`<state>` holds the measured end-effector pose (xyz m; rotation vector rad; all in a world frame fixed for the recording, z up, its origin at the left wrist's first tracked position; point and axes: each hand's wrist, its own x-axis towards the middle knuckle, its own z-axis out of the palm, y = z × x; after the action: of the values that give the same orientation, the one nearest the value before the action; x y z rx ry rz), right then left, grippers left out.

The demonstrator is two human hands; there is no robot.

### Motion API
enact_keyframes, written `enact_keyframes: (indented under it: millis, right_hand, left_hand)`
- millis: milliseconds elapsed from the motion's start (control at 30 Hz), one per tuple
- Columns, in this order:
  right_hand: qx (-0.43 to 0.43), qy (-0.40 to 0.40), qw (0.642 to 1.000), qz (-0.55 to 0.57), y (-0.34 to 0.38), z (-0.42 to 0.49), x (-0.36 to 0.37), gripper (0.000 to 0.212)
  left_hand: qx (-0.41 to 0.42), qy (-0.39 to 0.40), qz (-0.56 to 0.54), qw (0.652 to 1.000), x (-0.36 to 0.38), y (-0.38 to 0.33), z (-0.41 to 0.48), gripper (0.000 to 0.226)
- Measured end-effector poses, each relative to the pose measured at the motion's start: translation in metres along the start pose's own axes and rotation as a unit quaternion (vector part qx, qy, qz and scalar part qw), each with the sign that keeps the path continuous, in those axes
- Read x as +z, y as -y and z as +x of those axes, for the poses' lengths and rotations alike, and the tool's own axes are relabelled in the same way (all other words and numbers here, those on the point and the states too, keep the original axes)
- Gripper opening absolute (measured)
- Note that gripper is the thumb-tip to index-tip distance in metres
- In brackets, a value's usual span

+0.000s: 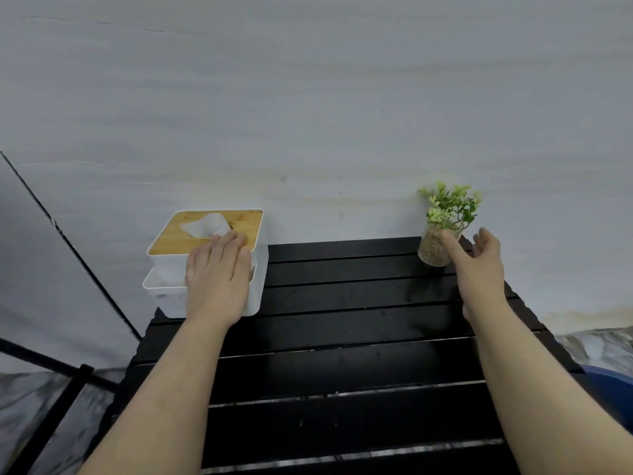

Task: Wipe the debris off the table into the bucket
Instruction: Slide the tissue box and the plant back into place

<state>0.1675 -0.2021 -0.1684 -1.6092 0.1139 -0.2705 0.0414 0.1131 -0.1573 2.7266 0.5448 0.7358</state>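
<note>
A black slatted table (pixel 342 323) fills the lower middle of the head view, with only tiny specks showing on its slats. A white tissue box with a wooden lid (pixel 191 234) stands at the table's far left corner, a white tissue (pixel 205 225) sticking out of its slot. My left hand (pixel 219 272) lies flat on the box, fingertips touching the tissue. My right hand (pixel 479 265) hovers open beside a small plant in a glass (pixel 442 231) at the far right corner, not gripping it. A blue bucket's rim (pixel 613 389) peeks in at the right edge.
A pale fabric wall (pixel 308 114) rises straight behind the table. A black pole (pixel 68 241) and black frame bars (pixel 68 378) stand to the left. Patterned floor sheeting (pixel 599 344) shows at both lower sides.
</note>
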Motion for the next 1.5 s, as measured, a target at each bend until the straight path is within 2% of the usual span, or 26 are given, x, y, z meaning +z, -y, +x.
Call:
enact_keyframes:
  millis: [67, 100, 133, 233, 333, 400, 467, 600, 767, 900, 1067, 1167, 1267, 1333, 1500]
  right_hand:
    - [-0.049, -0.035, 0.998, 0.016, 0.013, -0.031, 0.014, 0.064]
    - [-0.073, -0.027, 0.997, 0.019, 0.019, -0.046, 0.028, 0.056]
    - [-0.09, 0.003, 0.996, 0.015, 0.025, -0.06, 0.045, 0.051]
    - [-0.097, 0.159, 0.982, -0.002, 0.044, -0.1, 0.105, 0.044]
    - [-0.089, 0.294, 0.952, -0.006, 0.054, -0.128, 0.16, 0.045]
    - [-0.082, 0.359, 0.929, -0.047, 0.053, -0.141, 0.187, 0.052]
    - [-0.066, 0.391, 0.914, -0.091, 0.051, -0.151, 0.201, 0.057]
    - [-0.036, 0.392, 0.914, -0.097, 0.051, -0.158, 0.203, 0.059]
    - [-0.05, 0.352, 0.931, -0.083, 0.05, -0.142, 0.185, 0.061]
    - [-0.067, 0.308, 0.946, -0.078, 0.05, -0.113, 0.133, 0.058]
    - [-0.072, 0.249, 0.963, -0.071, 0.051, -0.068, 0.064, 0.045]
    - [-0.058, 0.241, 0.967, -0.059, 0.05, -0.04, 0.039, 0.038]
    - [-0.036, 0.246, 0.967, -0.056, 0.044, -0.02, 0.027, 0.038]
    - [-0.017, 0.26, 0.964, -0.053, 0.035, -0.014, 0.024, 0.038]
    - [-0.012, 0.291, 0.956, -0.027, 0.027, -0.016, 0.019, 0.051]
  left_hand:
    - [-0.004, 0.009, -0.008, 1.0, -0.003, 0.0, 0.002, 0.065]
    - [-0.007, 0.02, -0.016, 1.0, -0.006, 0.0, 0.003, 0.063]
    - [-0.007, 0.031, -0.03, 0.999, -0.01, 0.0, 0.004, 0.059]
    - [-0.005, 0.023, -0.086, 0.996, -0.026, 0.008, 0.003, 0.047]
    - [-0.071, -0.015, -0.086, 0.994, -0.041, 0.035, 0.009, 0.053]
    - [-0.121, -0.002, -0.07, 0.99, -0.044, 0.059, 0.012, 0.055]
    - [-0.119, 0.026, -0.079, 0.989, -0.041, 0.076, 0.011, 0.061]
    - [-0.137, 0.035, -0.188, 0.972, -0.033, 0.076, 0.001, 0.055]
    - [-0.161, 0.015, -0.294, 0.942, -0.045, 0.028, -0.004, 0.041]
    - [-0.131, 0.023, -0.301, 0.944, -0.031, -0.031, -0.017, 0.041]
    - [-0.104, 0.065, -0.36, 0.925, -0.001, -0.103, -0.013, 0.036]
    - [-0.1, 0.064, -0.366, 0.923, 0.014, -0.138, -0.004, 0.033]
    - [-0.119, 0.072, -0.387, 0.911, 0.024, -0.159, -0.002, 0.028]
    - [-0.124, 0.075, -0.372, 0.917, 0.032, -0.162, -0.004, 0.028]
    - [-0.095, 0.128, -0.312, 0.937, 0.039, -0.153, -0.007, 0.057]
